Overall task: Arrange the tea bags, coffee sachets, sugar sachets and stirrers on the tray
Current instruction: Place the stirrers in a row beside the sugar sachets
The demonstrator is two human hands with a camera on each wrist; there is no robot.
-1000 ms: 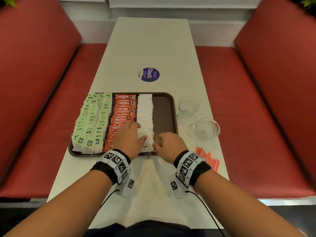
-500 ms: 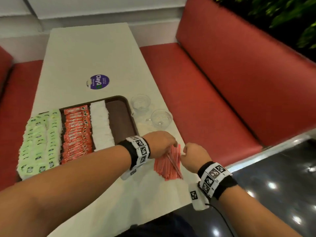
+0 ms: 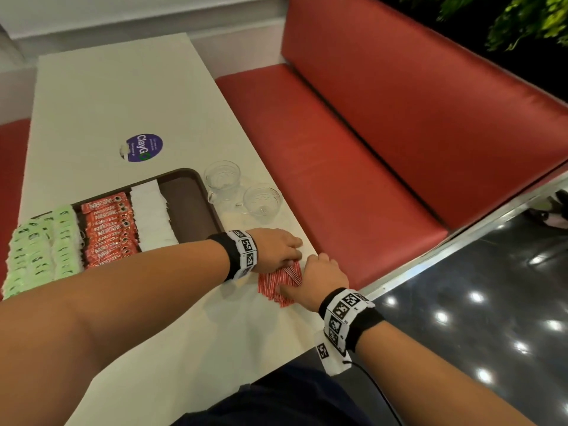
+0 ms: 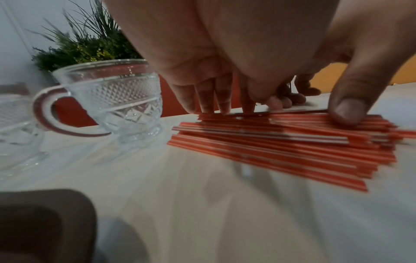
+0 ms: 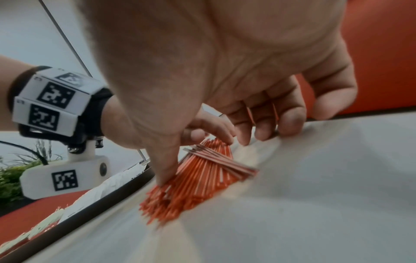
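The stirrers (image 3: 278,285) lay heaped on the table (image 3: 123,96) just right of the tray's (image 3: 187,204) near corner; the left hand (image 3: 273,249) pressed straight fingers and thumb onto them; the right hand (image 3: 319,278) cupped them between thumb and curled fingers.

Red padded bench (image 3: 384,142) beside a white table (image 3: 123,96), glossy dark floor (image 3: 491,302) with light reflections, green foliage (image 3: 522,23)

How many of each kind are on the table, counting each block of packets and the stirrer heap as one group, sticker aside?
green tea bag block: 1
red coffee sachet row: 1
white sugar sachet row: 1
stirrer heap: 1
glass cups: 2
tray: 1
Total: 7
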